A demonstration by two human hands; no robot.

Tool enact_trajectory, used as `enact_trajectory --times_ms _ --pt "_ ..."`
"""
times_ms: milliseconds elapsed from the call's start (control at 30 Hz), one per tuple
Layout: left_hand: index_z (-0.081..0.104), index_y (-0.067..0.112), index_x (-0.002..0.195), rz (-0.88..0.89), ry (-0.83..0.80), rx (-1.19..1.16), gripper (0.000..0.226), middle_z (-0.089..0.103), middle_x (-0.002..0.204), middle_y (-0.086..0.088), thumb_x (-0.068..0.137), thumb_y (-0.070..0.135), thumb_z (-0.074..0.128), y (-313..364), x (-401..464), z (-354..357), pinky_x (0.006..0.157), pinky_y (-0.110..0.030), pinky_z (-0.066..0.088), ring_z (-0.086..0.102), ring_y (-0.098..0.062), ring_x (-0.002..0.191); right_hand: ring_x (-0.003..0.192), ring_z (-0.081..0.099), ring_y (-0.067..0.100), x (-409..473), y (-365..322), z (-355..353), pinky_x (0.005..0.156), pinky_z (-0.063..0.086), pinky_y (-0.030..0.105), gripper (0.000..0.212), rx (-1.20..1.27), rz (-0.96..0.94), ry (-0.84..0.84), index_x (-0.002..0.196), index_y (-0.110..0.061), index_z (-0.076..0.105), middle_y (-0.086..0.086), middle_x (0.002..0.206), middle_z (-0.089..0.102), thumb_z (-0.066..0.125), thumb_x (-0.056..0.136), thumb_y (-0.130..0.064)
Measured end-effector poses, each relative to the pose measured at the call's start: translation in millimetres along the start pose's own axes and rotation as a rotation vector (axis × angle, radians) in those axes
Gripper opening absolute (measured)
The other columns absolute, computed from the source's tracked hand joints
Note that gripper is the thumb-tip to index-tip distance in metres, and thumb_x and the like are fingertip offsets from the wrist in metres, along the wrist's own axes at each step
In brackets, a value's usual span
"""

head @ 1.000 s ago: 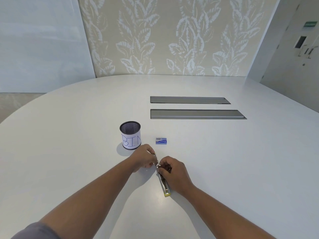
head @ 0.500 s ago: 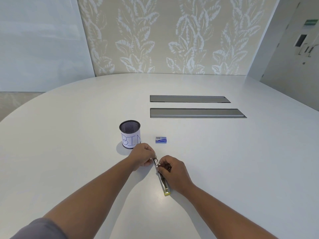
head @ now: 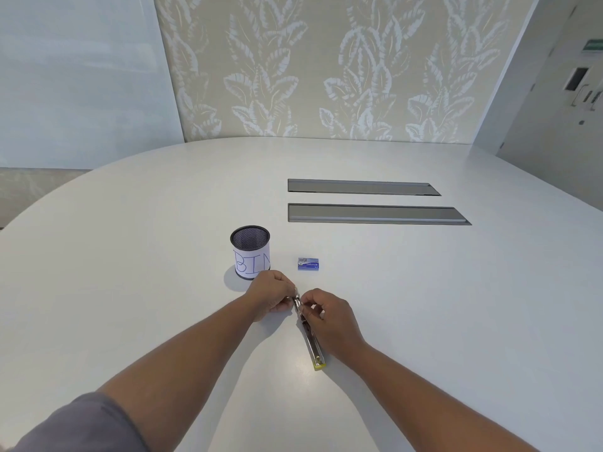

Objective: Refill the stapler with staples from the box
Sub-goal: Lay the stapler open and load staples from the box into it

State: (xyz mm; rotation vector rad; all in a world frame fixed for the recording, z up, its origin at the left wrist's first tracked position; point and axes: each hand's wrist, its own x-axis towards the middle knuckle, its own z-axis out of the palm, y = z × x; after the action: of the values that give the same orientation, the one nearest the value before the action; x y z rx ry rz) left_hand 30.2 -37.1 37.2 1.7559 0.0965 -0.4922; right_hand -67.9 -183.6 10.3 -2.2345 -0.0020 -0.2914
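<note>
- stapler (head: 311, 340) lies flat on the counter (head: 130, 256), long axis running away from me
- right hand (head: 329, 316) and left hand (head: 272, 295) both pinch its far end
- staple box (head: 308, 264) sits just beyond the stapler's far tip, slightly nearer the right hand

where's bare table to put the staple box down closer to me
Bare table lies right of the right hand, and left of the left hand below the bin cup. Crowded spot: between cup, staple box and both hands on the stapler.
</note>
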Motion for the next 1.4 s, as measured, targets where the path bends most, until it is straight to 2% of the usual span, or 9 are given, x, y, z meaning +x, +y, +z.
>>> enact_trajectory --times_ms 100,367,567,767,867,967,1067,1200,1400 --pt "0.065 0.003 0.075 -0.009 -0.002 -0.016 0.013 0.065 0.072 -0.021 0.08 -0.008 0.071 0 1 -1 0.071 -0.039 0.056 0.061 -0.03 0.065 0.069 0.059 0.009 7 -1 1 0.072 0.053 0.034 0.01 -0.056 -0.032 -0.009 0.095 -0.029 0.068 -0.009 0.09 0.069 0.061 0.091 -0.022" --pt "0.068 0.004 0.075 -0.033 0.009 -0.026 0.012 0.068 0.069 -0.018 0.079 -0.007 0.072 -1 5 -2 0.068 -0.035 0.062 0.065 -0.025 0.058 0.092 0.06 0.023 21 -4 1 0.08 0.05 0.038 0.021 -0.245 -0.078 -0.121 0.106 -0.017 0.072 0.005 0.097 0.069 0.053 0.098 -0.019" --pt "0.068 0.002 0.076 -0.031 0.003 -0.036 0.011 0.067 0.067 -0.017 0.078 -0.007 0.073 -2 8 -2 0.078 -0.042 0.061 0.065 -0.025 0.057 0.084 0.057 0.028 21 -3 0 0.075 0.049 0.044 0.022 -0.33 -0.143 -0.151 0.099 -0.01 0.069 0.01 0.086 0.062 0.049 0.1 -0.018" --pt "0.069 0.002 0.078 -0.024 -0.008 -0.021 0.009 0.069 0.065 -0.014 0.08 -0.006 0.072 -3 9 -3 0.061 -0.031 0.062 0.064 -0.02 0.05 0.08 0.057 0.028 17 -2 1 0.071 0.046 0.042 0.027 -0.348 -0.178 -0.148 0.098 -0.013 0.07 0.008 0.084 0.059 0.049 0.102 -0.03" --pt "0.069 0.002 0.079 -0.013 -0.022 -0.016 0.009 0.069 0.069 -0.016 0.081 -0.006 0.072 -3 8 -3 0.064 -0.032 0.062 0.065 -0.022 0.054 0.078 0.056 0.027 16 -2 3 0.07 0.047 0.042 0.027 -0.363 -0.18 -0.144 0.102 -0.012 0.07 0.008 0.083 0.058 0.049 0.102 -0.03" --pt "0.068 0.002 0.08 0.01 -0.033 -0.014 0.01 0.069 0.067 -0.016 0.084 -0.007 0.071 -5 7 -4 0.059 -0.029 0.06 0.064 -0.023 0.056 0.078 0.056 0.024 17 0 6 0.07 0.048 0.042 0.026 -0.364 -0.163 -0.134 0.105 -0.015 0.069 0.006 0.081 0.059 0.049 0.101 -0.031" --pt "0.068 -0.001 0.086 0.067 -0.033 0.029 0.004 0.067 0.067 -0.015 0.087 -0.005 0.068 -9 6 -4 0.052 -0.025 0.057 0.062 -0.018 0.052 0.077 0.055 0.015 16 1 5 0.069 0.047 0.035 0.026 -0.261 -0.099 -0.12 0.118 -0.025 0.064 -0.01 0.076 0.057 0.053 0.098 -0.038" --pt "0.07 -0.003 0.094 0.127 -0.031 0.046 0.01 0.069 0.074 -0.013 0.086 0.003 0.072 -14 0 -5 0.059 -0.026 0.057 0.063 -0.016 0.055 0.07 0.056 0.006 14 0 1 0.07 0.049 0.031 0.061 -0.131 0.015 -0.134 0.148 -0.025 0.043 -0.01 0.073 0.06 0.061 0.093 -0.044" --pt "0.072 0.003 0.098 0.191 -0.025 0.132 0.021 0.064 0.068 -0.006 0.08 0.009 0.081 -17 -5 -4 0.05 -0.022 0.049 0.058 -0.01 0.048 0.064 0.05 0.005 10 -3 -4 0.065 0.044 0.023 0.087 -0.042 0.085 -0.19 0.158 -0.024 0.026 -0.003 0.082 0.06 0.071 0.086 -0.042"
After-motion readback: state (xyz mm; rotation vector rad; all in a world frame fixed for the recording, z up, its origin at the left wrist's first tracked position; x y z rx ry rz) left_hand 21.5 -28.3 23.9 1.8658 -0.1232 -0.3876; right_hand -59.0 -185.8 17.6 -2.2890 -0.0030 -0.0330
